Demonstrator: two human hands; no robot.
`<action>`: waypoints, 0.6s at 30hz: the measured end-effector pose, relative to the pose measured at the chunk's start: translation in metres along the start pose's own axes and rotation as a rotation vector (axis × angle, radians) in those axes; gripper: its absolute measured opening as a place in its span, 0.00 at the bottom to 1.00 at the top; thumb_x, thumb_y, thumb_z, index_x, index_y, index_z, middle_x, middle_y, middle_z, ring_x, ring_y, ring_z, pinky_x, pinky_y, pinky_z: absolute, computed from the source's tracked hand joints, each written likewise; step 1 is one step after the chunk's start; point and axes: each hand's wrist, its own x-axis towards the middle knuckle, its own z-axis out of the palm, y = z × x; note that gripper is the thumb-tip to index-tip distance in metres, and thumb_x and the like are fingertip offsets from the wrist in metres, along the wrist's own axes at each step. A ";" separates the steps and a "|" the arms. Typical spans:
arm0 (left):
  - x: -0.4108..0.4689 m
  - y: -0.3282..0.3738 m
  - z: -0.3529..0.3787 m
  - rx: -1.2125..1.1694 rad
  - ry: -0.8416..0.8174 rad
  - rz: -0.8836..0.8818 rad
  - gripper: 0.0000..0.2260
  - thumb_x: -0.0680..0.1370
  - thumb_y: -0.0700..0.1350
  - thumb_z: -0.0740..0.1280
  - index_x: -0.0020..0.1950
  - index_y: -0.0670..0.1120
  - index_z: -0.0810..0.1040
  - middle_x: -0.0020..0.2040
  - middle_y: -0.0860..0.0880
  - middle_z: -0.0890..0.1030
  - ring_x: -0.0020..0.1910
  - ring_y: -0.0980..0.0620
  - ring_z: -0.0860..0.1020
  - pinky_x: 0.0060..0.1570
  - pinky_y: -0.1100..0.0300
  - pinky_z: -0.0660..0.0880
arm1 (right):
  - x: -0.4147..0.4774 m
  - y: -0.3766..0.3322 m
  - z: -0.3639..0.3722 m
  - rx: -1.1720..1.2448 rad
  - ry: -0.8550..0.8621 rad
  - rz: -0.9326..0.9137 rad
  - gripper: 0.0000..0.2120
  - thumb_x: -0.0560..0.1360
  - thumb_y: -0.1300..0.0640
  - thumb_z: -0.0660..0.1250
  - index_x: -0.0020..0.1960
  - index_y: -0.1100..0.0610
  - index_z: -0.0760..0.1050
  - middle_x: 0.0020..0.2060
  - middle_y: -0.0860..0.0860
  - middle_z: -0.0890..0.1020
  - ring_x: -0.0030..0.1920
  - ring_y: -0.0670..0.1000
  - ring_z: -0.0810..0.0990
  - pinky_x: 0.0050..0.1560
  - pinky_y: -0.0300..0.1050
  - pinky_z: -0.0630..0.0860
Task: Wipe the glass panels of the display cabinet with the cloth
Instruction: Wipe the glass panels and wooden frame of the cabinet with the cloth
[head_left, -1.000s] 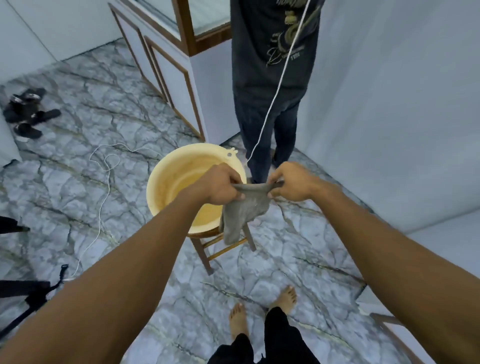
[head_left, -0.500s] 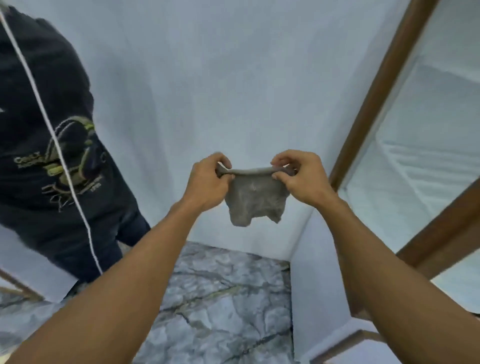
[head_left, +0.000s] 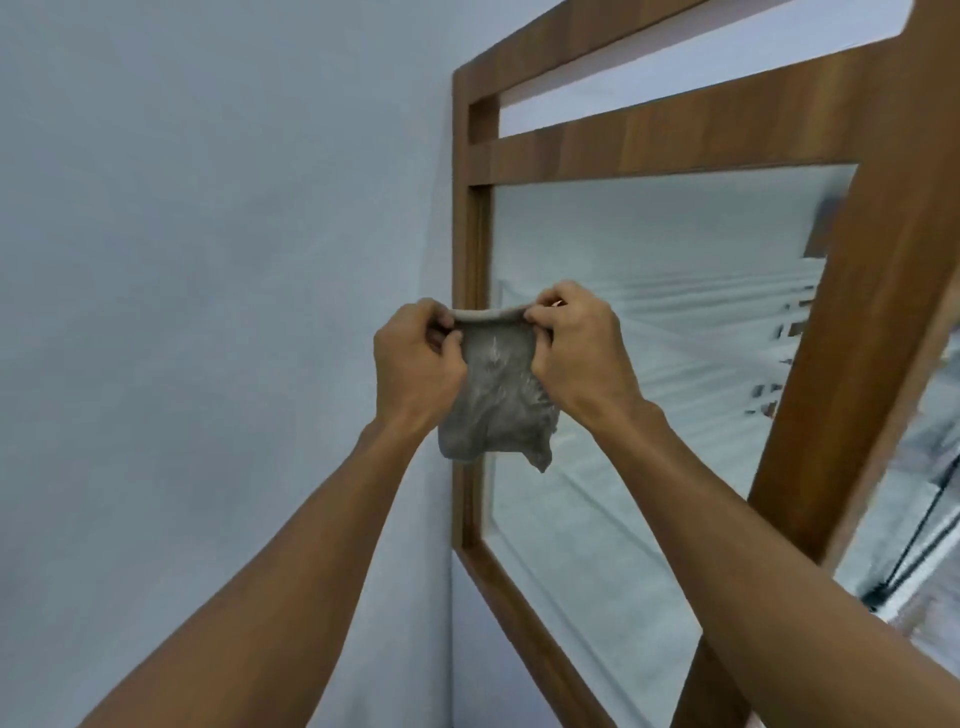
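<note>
Holding a grey cloth (head_left: 496, 400) stretched between them, both hands are raised in front of the left edge of the display cabinet (head_left: 675, 137). The left hand (head_left: 415, 364) has its fingers curled in and pinches the cloth's top left corner between thumb and fingertips. The right hand (head_left: 579, 353) grips the top right corner the same way, with its back toward the camera. The cloth's upper hem runs taut and nearly level between the two grips. The rest hangs below in a crumpled flap with an uneven lower edge. Both forearms are bare and reach up from the bottom corners of the view.

The cloth is held in the air, where it overlaps the cabinet's left upright (head_left: 470, 249) and the near edge of the large glass panel (head_left: 649, 364). Whether it touches the glass cannot be told from this angle. The panel sits in brown wood, with a broad horizontal rail above it and a narrow opening (head_left: 727, 58) over that rail. A thick slanted wooden post (head_left: 852, 338) borders the panel on the right. Beyond it shows a second glass panel (head_left: 893, 551), crossed by a thin dark line that cannot be identified. Pale stripes show in the large panel. A plain pale blue-grey wall (head_left: 208, 260) fills the view left of the cabinet.
</note>
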 end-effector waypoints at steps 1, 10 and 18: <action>0.014 -0.007 0.012 -0.042 -0.013 0.036 0.08 0.74 0.35 0.74 0.46 0.47 0.78 0.44 0.50 0.81 0.40 0.56 0.79 0.43 0.58 0.81 | 0.010 0.005 0.003 -0.050 0.035 0.004 0.10 0.74 0.72 0.69 0.52 0.65 0.85 0.49 0.58 0.81 0.50 0.58 0.79 0.51 0.53 0.81; 0.115 -0.035 0.107 -0.307 -0.041 0.205 0.20 0.78 0.44 0.74 0.69 0.42 0.78 0.68 0.45 0.68 0.64 0.52 0.72 0.66 0.65 0.72 | 0.094 0.012 0.034 -0.554 0.445 -0.074 0.16 0.73 0.62 0.59 0.43 0.61 0.85 0.43 0.52 0.85 0.49 0.55 0.65 0.43 0.51 0.68; 0.081 -0.045 0.164 -0.464 -0.144 0.303 0.29 0.84 0.51 0.59 0.83 0.44 0.58 0.82 0.39 0.63 0.83 0.43 0.59 0.81 0.43 0.57 | 0.101 0.027 0.046 -0.721 0.571 -0.102 0.10 0.75 0.64 0.66 0.44 0.60 0.86 0.45 0.51 0.86 0.49 0.54 0.65 0.45 0.47 0.62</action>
